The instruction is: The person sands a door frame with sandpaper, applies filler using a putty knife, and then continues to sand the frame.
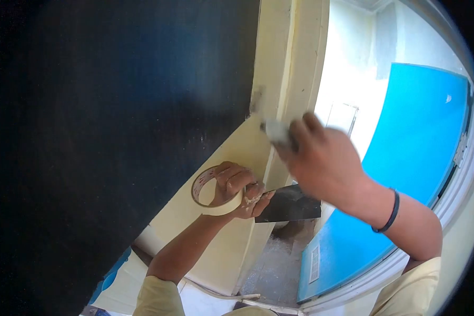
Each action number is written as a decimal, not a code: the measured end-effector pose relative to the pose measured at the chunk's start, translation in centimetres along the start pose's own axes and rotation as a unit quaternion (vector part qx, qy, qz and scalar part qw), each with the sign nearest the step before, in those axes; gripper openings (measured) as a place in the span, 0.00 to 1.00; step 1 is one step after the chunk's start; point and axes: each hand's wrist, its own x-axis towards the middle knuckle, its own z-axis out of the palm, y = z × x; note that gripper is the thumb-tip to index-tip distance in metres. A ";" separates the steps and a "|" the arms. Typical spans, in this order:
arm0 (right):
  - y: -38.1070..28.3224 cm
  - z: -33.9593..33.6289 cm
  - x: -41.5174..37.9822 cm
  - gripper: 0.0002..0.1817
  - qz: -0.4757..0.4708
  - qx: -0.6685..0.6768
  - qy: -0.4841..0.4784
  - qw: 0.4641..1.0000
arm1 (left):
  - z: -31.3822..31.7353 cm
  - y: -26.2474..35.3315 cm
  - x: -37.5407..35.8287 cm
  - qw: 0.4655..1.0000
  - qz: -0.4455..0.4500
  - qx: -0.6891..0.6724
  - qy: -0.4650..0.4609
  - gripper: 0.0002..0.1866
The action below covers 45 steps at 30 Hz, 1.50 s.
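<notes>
My left hand, low in the middle, is closed, with pale smears on its fingers. A roll of masking tape hangs around part of this hand. Its fingers also pinch the edge of a dark flat plate that juts out to the right. Higher up, my right hand is wrapped round a pale handheld tool, blurred, whose exact kind I cannot make out. The tool's dark tip points left toward the cream door frame. A greyish patch marks the frame beside the black panel's edge.
A large black panel fills the left side. On the right a bright blue door stands open, with a small vent low down. Grey floor shows through the doorway, and white floor tiles lie below.
</notes>
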 end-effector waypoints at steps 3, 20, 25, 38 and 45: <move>0.8 -0.9 0.3 0.04 -0.052 -0.055 0.029 0.997 | -0.1 0.3 0.9 0.999 0.014 0.022 0.026 0.14; -2.2 0.8 -1.0 0.14 0.055 -0.015 0.037 0.998 | -0.7 0.0 0.5 1.000 0.019 0.013 0.014 0.14; -2.3 -0.8 1.9 0.13 0.050 -0.085 0.041 0.994 | -0.5 0.2 0.6 0.999 0.018 0.011 0.032 0.14; -4.9 0.8 -1.5 0.04 0.086 -0.027 0.040 0.995 | -0.5 0.1 -0.2 1.000 0.016 0.012 -0.006 0.16; -4.9 0.1 0.4 0.05 0.085 -0.066 0.037 0.994 | 0.0 0.4 -0.6 1.000 -0.015 0.001 0.026 0.16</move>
